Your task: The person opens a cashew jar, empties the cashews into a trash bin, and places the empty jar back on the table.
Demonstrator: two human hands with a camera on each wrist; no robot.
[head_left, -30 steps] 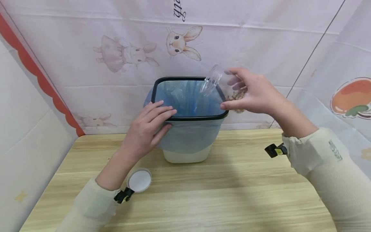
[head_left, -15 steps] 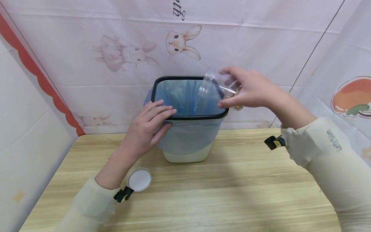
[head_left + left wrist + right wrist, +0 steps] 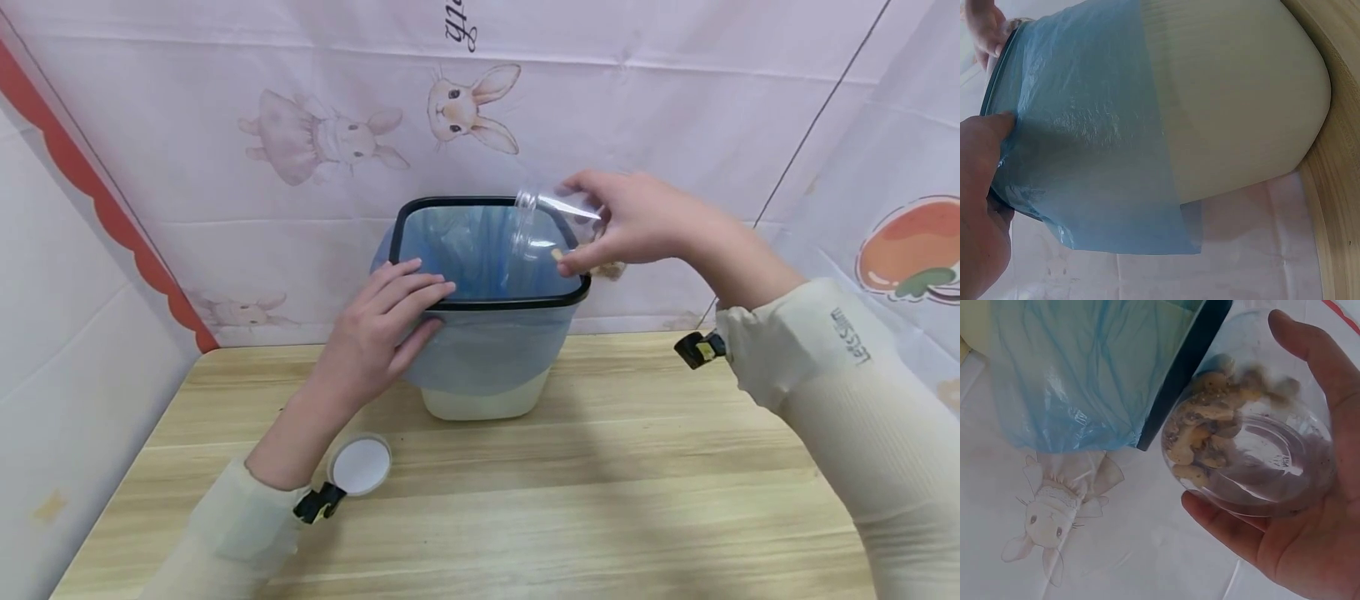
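Observation:
A pale trash can [image 3: 483, 406] lined with a blue plastic bag [image 3: 491, 354] stands at the back of the table, a black rim [image 3: 510, 303] around its mouth. My left hand [image 3: 378, 337] grips the rim at the front left corner, fingers over the inside, thumb outside. My right hand [image 3: 637, 218] holds a clear plastic jar [image 3: 534, 237] on its side over the right edge of the rim, its mouth towards the bag. In the right wrist view several tan, shell-like pieces [image 3: 1204, 440] lie inside the jar. One light piece [image 3: 557, 255] shows near the thumb.
A round white lid [image 3: 362, 467] lies on the wooden table [image 3: 600, 500] beside the left wrist. Behind the trash can hangs a pink cloth [image 3: 600, 117] printed with rabbits; more printed cloth stands at both sides.
My right hand has shifted left and slightly up with the jar, tipping it more over the trash can; the pieces slide towards its mouth. My left hand stays on the rim.

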